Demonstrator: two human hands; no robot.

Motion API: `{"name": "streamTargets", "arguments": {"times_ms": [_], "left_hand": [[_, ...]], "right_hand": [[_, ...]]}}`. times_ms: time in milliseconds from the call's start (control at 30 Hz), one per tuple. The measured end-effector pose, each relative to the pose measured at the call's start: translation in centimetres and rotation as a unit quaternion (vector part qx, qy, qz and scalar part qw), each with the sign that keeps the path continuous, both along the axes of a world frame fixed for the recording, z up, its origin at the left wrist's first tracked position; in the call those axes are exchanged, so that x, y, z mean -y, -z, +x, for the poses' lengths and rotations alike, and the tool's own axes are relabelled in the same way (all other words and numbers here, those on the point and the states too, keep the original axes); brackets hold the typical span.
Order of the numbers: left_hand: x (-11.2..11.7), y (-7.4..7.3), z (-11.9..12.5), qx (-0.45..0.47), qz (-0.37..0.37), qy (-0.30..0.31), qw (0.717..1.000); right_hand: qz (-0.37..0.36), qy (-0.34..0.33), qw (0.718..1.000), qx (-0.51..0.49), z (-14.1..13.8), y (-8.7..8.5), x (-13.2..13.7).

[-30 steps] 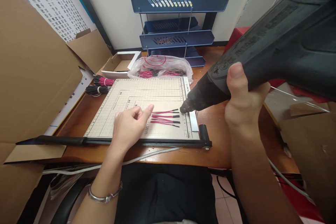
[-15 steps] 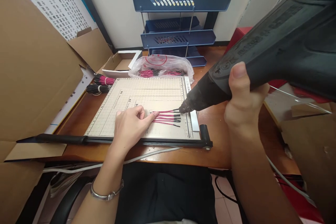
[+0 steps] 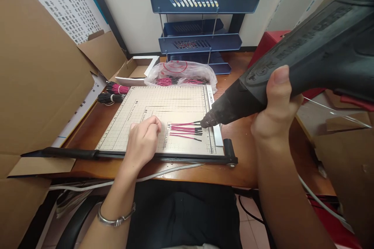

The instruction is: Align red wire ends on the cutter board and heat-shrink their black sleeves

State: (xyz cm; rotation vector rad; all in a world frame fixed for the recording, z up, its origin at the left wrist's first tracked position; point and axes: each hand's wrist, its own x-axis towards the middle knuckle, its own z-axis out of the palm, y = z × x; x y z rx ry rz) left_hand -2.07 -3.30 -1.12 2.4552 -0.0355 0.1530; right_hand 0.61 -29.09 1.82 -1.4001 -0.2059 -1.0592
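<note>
My right hand (image 3: 277, 105) is wrapped around a black heat gun (image 3: 245, 89). The gun slants down to the left, its nozzle tip at the black ends of several red wires (image 3: 185, 128). These wires lie side by side on the gridded board of a paper trimmer (image 3: 175, 103), black sleeves toward the nozzle. To their left, my left hand (image 3: 143, 138) rests on the board with its fingers curled in, apart from the wires, and nothing shows in it. The trimmer's black arm (image 3: 163, 157) runs along the near edge.
Behind the trimmer lie a plastic bag (image 3: 181, 72) of red and black wires and an open white box (image 3: 138, 68). Tied wire bundles (image 3: 111, 98) sit at its left corner. A blue tray rack (image 3: 201, 42) stands at the back. Cardboard (image 3: 37, 66) rises on the left.
My left hand has let go of the wires, drawn back left and curled its thumb in. The heat gun has shifted slightly right, its nozzle still by the wire ends.
</note>
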Motion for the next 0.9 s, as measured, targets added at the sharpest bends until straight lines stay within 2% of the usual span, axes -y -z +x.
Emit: {"name": "streamTargets", "arguments": {"times_ms": [100, 200, 367, 533, 667, 800, 900], "left_hand": [[0.2, 0.0, 0.1, -0.013, -0.005, -0.001, 1.000], [0.6, 0.0, 0.3, -0.015, 0.014, -0.013, 1.000], [0.8, -0.2, 0.7, -0.032, 0.065, 0.004, 0.997], [0.6, -0.6, 1.1, -0.041, 0.092, 0.022, 0.995], [0.9, -0.7, 1.3, -0.043, 0.119, 0.006, 0.992], [1.2, -0.6, 1.3, -0.046, 0.147, 0.000, 0.988], [1.1, -0.5, 1.3, -0.035, 0.143, 0.004, 0.989]], "right_hand": [[0.023, -0.012, 1.000, 0.016, 0.8, 0.5, 0.2], [0.052, 0.004, 0.998, 0.025, 1.7, 1.3, 0.8], [0.045, -0.002, 0.999, 0.026, 2.4, 2.0, 1.9], [0.001, 0.035, 0.999, 0.018, 1.8, 1.5, 1.8], [-0.050, 0.051, 0.997, 0.021, 1.1, 0.9, 1.1], [-0.049, 0.064, 0.997, 0.010, 0.7, 0.0, 0.5], [-0.040, 0.048, 0.998, -0.004, 0.7, -0.9, -0.1]]}}
